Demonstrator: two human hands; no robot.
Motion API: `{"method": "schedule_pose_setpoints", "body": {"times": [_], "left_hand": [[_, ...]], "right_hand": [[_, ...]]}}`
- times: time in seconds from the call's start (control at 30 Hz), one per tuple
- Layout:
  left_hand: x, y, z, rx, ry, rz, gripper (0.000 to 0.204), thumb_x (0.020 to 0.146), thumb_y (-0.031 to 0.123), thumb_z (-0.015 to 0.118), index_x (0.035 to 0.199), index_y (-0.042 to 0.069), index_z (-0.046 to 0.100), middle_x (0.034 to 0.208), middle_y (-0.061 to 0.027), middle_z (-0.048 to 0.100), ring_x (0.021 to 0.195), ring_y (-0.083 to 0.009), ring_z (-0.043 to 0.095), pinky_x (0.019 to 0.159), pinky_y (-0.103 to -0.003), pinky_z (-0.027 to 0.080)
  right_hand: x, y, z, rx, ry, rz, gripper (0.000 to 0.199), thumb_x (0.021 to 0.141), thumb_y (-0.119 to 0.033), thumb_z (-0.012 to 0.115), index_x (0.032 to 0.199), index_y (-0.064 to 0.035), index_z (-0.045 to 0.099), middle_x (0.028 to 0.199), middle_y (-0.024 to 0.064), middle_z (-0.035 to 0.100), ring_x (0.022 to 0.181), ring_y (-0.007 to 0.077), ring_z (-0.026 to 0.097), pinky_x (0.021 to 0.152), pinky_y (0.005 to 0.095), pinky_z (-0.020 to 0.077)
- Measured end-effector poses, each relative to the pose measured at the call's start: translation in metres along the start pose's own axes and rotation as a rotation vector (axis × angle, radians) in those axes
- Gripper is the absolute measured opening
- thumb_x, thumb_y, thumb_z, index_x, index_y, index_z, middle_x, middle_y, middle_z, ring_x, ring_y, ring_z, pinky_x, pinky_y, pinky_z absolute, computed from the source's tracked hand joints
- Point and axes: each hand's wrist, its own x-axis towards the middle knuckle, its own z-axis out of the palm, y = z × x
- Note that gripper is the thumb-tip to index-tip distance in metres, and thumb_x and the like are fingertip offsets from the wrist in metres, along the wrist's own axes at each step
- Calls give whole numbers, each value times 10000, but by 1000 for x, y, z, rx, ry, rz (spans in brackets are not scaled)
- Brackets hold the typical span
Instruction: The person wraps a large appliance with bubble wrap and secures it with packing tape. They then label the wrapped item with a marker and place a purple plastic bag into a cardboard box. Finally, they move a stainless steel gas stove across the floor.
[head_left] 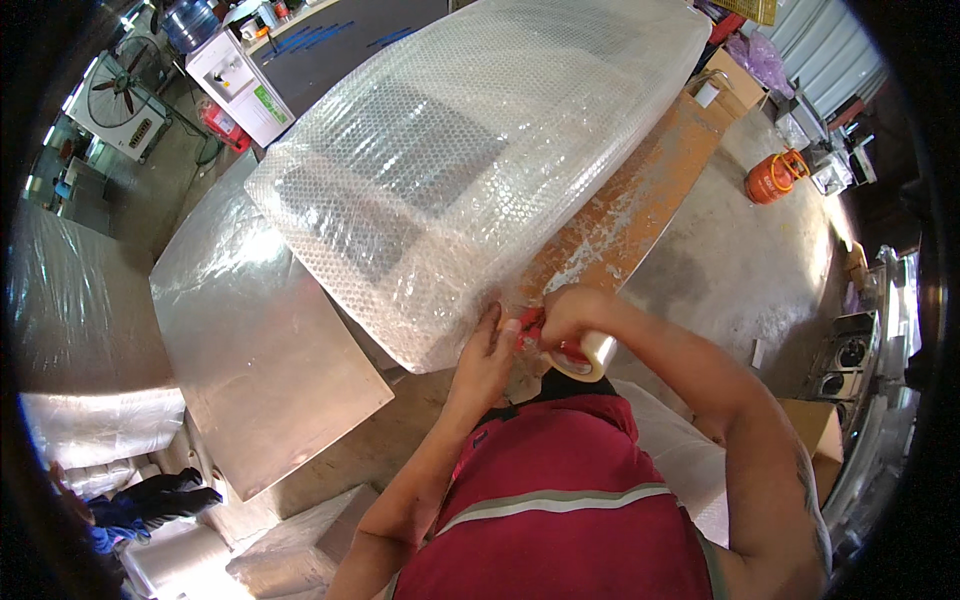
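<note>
A large bubble-wrapped bundle (430,190) lies across the work table, with grey rectangular shapes showing dimly through its clear wrap. At its near right corner my left hand (486,358) rests with fingers stretched out, touching the wrap; its thumb is beside the red tape dispenser (530,325). My right hand (575,312) is closed around the dispenser, hiding most of its handle. A wide roll of clear tape (598,350) sits in the dispenser, below my right hand. I cannot make out the tape's free end.
A shiny metal sheet (270,370) lies left of the bundle; the worn brown table top (640,200) shows on its right. Farther off stand a water dispenser (235,85), a fire extinguisher (222,125), a fan (118,88) and an orange gas cylinder (770,178). Another person (150,505) is at lower left.
</note>
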Motion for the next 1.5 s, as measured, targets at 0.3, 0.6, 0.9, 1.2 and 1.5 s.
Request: {"method": "schedule_pose_setpoints", "body": {"times": [0.3, 0.6, 0.9, 1.2, 1.5], "left_hand": [[12, -42, 22, 70, 241, -6, 710, 1056, 371, 605, 1572, -64, 384, 1564, -308, 470, 1486, -380, 436, 1214, -433, 345], [61, -14, 177, -229, 296, -92, 687, 1085, 385, 555, 1605, 11, 307, 1479, -170, 549, 1190, -222, 619, 936, -371, 521], [172, 150, 341, -92, -388, -102, 614, 1053, 472, 629, 1435, -9, 602, 1295, -95, 685, 1139, -164, 620, 997, -328, 477], [253, 243, 419, -306, -311, -91, 317, 1061, 298, 667, 1174, 14, 752, 1027, -4, 726, 891, -115, 634, 817, -262, 519], [370, 388, 322, 425, 185, 898, 117, 922, -20, 747, 1008, 45, 792, 995, -114, 774, 891, -204, 734, 757, -344, 583]], "right_hand": [[21, 141, 105, 204, 165, -50, 852, 616, -521, 875, 1243, 12, 651, 1113, 240, 747, 1041, 370, 727, 901, 452, 569], [-73, 251, 93, 560, 633, -278, 965, 719, -506, 861, 1495, -88, 466, 1281, 236, 668, 1158, 404, 674, 991, 474, 530], [-142, 443, 16, 495, 750, -383, 1035, 714, -394, 897, 1566, -107, 382, 1392, 230, 611, 1242, 417, 629, 1031, 498, 525], [-150, 532, -49, 383, 1259, -610, 934, 652, -254, 933, 1445, -19, 500, 1259, 224, 647, 1179, 424, 638, 1034, 488, 508], [-116, 531, -152, 760, 1259, -473, 907, 630, -161, 891, 1420, -11, 471, 1207, 215, 640, 1086, 400, 674, 913, 473, 562]]}}
